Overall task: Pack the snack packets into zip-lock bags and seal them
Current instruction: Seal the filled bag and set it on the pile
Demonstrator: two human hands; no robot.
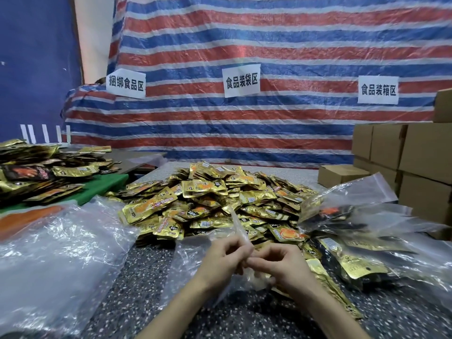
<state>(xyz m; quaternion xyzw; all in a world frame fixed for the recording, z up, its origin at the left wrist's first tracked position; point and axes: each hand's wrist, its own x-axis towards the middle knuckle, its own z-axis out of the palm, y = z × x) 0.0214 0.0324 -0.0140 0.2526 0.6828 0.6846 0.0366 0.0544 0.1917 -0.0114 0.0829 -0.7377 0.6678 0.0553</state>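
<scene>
A heap of gold snack packets [220, 199] covers the middle of the speckled table [137, 285]. In front of it my left hand [225, 258] and my right hand [281, 265] meet and both pinch the top edge of a clear zip-lock bag [190, 263]. The bag's zip strip sticks up between my fingers towards the heap. The bag hangs below my hands, and I cannot tell what lies inside it. Filled clear bags [354, 260] with gold and black packets lie to the right.
A stack of empty clear bags [56, 260] lies at the near left. A second heap of packets [41, 174] sits on a green board at the far left. Cardboard boxes [403, 155] stand at the right. A striped tarp [244, 57] with paper signs hangs behind the table.
</scene>
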